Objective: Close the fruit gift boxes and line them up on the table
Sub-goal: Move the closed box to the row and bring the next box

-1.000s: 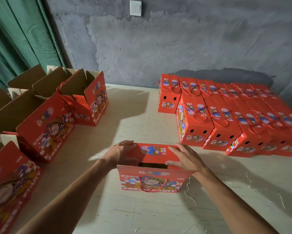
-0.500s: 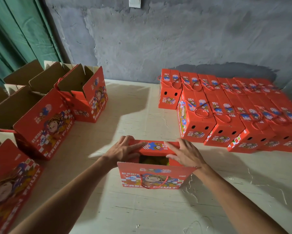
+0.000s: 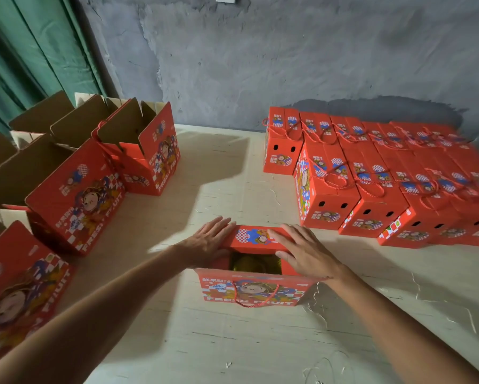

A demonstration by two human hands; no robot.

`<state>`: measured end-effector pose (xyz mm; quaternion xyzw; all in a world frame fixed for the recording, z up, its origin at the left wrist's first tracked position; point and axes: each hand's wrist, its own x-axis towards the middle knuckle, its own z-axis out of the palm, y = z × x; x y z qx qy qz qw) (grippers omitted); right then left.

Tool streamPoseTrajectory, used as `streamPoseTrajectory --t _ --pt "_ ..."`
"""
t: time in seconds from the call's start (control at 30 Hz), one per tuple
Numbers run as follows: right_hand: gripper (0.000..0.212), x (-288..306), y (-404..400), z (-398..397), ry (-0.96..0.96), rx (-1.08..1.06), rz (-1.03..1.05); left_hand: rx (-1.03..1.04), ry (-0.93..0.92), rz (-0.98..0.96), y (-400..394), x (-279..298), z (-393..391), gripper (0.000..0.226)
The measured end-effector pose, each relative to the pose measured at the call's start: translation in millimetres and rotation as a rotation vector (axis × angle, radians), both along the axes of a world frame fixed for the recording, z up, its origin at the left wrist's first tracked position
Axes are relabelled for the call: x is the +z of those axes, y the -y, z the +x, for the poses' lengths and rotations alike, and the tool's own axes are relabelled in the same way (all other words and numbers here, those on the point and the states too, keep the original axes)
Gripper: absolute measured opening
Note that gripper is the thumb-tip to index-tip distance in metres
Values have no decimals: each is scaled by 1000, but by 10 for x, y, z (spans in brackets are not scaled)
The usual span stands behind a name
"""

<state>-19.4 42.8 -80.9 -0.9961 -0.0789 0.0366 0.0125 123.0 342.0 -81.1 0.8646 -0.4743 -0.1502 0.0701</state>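
Note:
A red fruit gift box (image 3: 253, 291) stands in front of me on the table, its top partly open, with yellow-green fruit (image 3: 253, 264) showing in the gap. The far flap (image 3: 256, 237) is folded down over the opening. My left hand (image 3: 206, 243) lies with straight fingers on the flap's left end and the box's left side. My right hand (image 3: 306, 252) presses flat on the flap's right end. The near flap with its red cord handle stands toward me.
Closed red boxes (image 3: 371, 184) stand in rows at the right back of the table (image 3: 232, 342). Several open boxes (image 3: 75, 195) with raised flaps line the left side. A grey wall and a green curtain stand behind.
The far flap has gone down further over the opening. Both hands have shifted slightly forward on it, and the view has tilted down.

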Motion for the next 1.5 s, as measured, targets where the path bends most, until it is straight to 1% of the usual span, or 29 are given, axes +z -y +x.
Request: streamPoseTrajectory --t 0.07,0.2,0.33,0.4,0.47,0.53,0.63,0.7,0.8,0.87,0.97,1.0,1.07,1.1,1.13,1.2,1.23,1.27,1.37,1.4,1.43,1.5 --pt "58 26 -16 10 21 19 31 53 -113 -83 -44 -14 30 88" --pt "60 3 19 -11 -18 -18 -1 99 -79 -65 -52 -70 37 91" --pt "61 -37 36 25 -125 -51 2 108 -69 -90 -38 -97 11 75" --pt "60 -46 42 37 -155 -58 22 117 -80 -118 -48 -109 13 72" --pt "56 -47 27 14 -156 -84 114 122 -102 -140 -47 -110 -3 74" --pt "52 -52 14 -16 -115 -93 207 118 -93 -173 -44 -105 -30 75" --pt "51 -31 1 -11 -56 -70 320 107 -82 -240 -36 -103 -35 68" --pt "51 -10 -10 2 -38 -72 404 144 -121 -265 -18 -83 -49 74" --pt "51 1 -25 0 -43 -90 454 179 -153 -264 6 -46 -77 110" --pt "53 -6 -28 -5 -28 -98 473 181 -154 -260 13 -46 -77 120" --pt "61 -12 -28 -16 -7 -149 523 223 -162 -279 0 -29 -72 120" --pt "66 -18 -28 -30 -1 -190 545 242 -164 -288 -4 -25 -78 116" --pt "81 -28 -26 -51 16 -309 577 269 -170 -297 -5 -20 -89 101" --pt "88 -30 -34 -65 14 -385 624 272 -174 -296 -3 -12 -101 94" --pt "95 -36 -45 -92 7 -472 720 273 -174 -293 1 -1 -115 89" --pt "100 -68 -60 -150 -19 -633 1040 290 -171 -285 0 26 -141 89" --pt "99 -92 -55 -171 -42 -696 1206 310 -171 -284 -11 39 -160 92" --pt "92 -104 -57 -191 -63 -759 1324 339 -167 -286 -27 45 -187 95" --pt "46 -116 -81 -237 -24 -1036 1573 442 -118 -299 -80 10 -315 98" --pt "37 -102 -98 -257 -3 -1112 1647 484 -97 -301 -90 -11 -366 95" --pt "33 -86 -116 -283 9 -1142 1712 529 -82 -309 -104 -35 -426 91" --pt "37 -45 -161 -315 17 -1104 1807 614 -53 -336 -146 -84 -553 82"
